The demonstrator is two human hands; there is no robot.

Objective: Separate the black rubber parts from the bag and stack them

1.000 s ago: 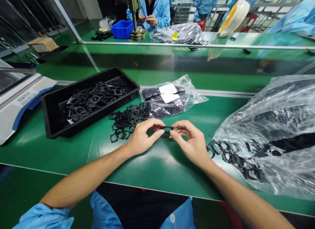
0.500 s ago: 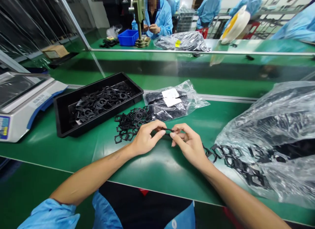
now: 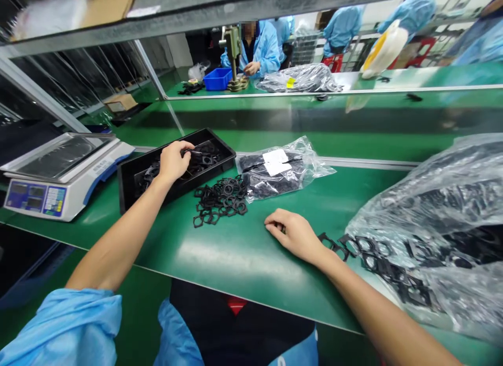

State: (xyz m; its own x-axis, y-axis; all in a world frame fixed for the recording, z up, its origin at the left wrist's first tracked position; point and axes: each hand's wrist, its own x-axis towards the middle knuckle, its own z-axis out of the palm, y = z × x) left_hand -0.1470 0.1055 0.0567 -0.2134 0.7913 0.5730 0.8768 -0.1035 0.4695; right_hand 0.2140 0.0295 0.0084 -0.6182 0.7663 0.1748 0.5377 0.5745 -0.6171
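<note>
My left hand is over the long black tray, its thumb and forefinger pinching a thin black plastic part. More black ring-shaped parts lie in that tray below the hand. My right hand rests on the green tabletop with its fingers curled in, and nothing shows between them. Left of it is a loose pile of black plastic ring frames. Just beyond its wrist, several black frames spill from the mouth of a big clear plastic bag.
A weighing scale stands at the left. Behind the pile lies a sealed clear bag of black parts with a white label. A metal shelf edge crosses overhead. Across the bench, a co-worker in blue sits by a small press.
My hands have parted. The left moved up and left from the middle of the bench to the tray; the right stayed near its place, fingers now curled. The view has tilted up and left.
</note>
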